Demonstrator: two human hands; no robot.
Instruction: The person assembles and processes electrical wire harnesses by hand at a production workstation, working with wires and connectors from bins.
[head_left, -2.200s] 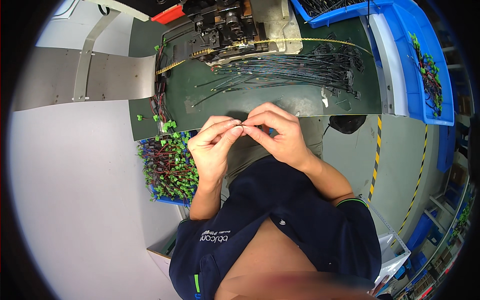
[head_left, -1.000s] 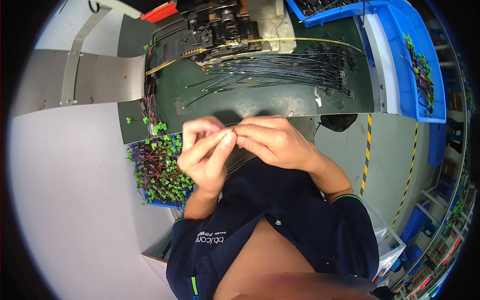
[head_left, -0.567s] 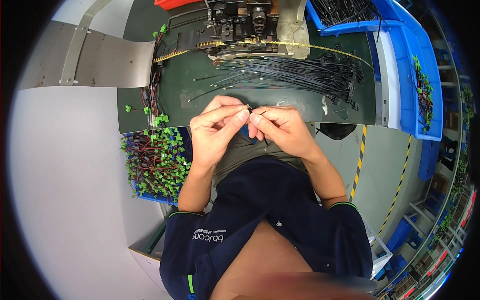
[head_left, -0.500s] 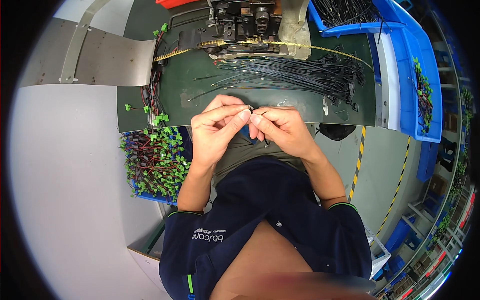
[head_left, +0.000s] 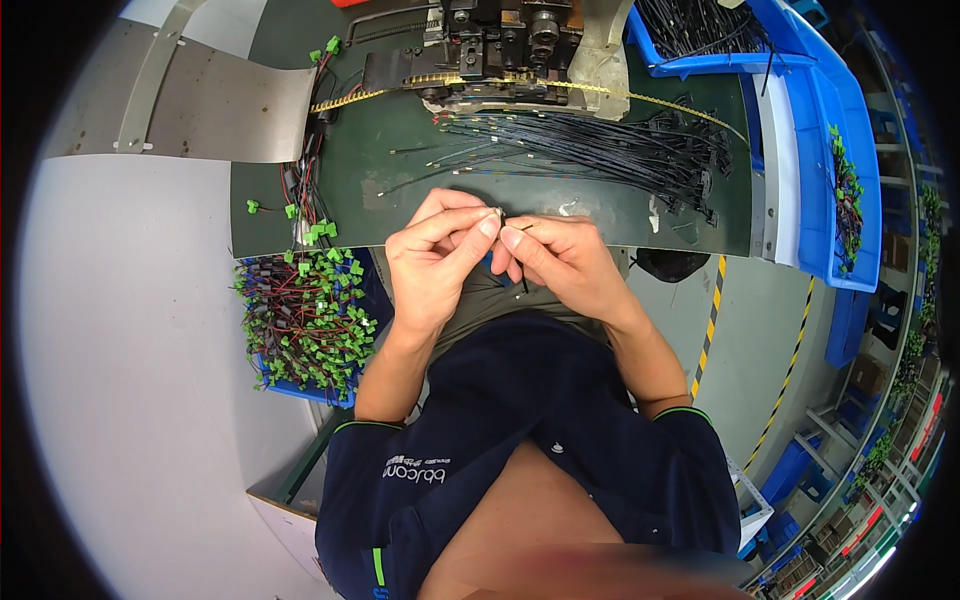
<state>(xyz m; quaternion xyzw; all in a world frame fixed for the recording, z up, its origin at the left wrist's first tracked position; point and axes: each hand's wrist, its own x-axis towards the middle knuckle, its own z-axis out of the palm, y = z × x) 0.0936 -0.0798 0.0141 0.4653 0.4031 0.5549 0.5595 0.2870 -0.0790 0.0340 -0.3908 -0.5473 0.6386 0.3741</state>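
Green tabletop [head_left: 350, 210]; black wire [head_left: 524, 285] between left hand [head_left: 437, 252] and right hand [head_left: 566, 256].

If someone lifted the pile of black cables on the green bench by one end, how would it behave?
The black cables would probably droop, since they look long and thin. Some might slip free: no tie is visible, and several ends splay out leftward. The dark end pieces, crowded together at the right, could snag on one another.

The left hand [head_left: 432, 258] and right hand [head_left: 566, 258] partly hide a small dark piece [head_left: 503, 215]; the top edge crops the machine [head_left: 503, 50].
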